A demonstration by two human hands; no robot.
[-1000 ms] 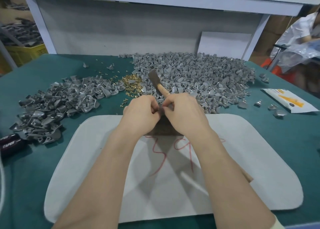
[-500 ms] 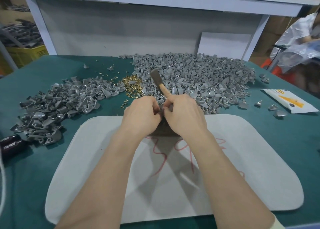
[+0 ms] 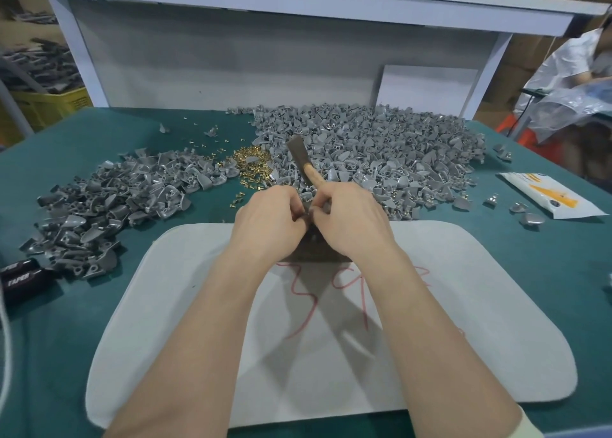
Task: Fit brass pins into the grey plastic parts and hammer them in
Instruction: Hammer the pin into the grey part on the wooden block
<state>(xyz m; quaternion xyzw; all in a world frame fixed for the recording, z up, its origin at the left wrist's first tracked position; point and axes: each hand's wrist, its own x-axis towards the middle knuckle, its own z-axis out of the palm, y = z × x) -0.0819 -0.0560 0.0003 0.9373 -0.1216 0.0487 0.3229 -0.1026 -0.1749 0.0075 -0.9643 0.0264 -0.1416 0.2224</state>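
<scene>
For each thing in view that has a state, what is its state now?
left hand: pinches the grey part
right hand: grips the hammer, touches the part
hammer: held, head pointing away
brass pins: loose heap on the table
dark block: lies on the white mat

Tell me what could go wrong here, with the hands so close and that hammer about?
The left hand and right hand pinch one small part together, so a blow could catch fingers. The right hand also holds the hammer while fitting, so the pin, hidden here, might go in crooked. Loose pins lie scattered on the table and could roll off.
</scene>
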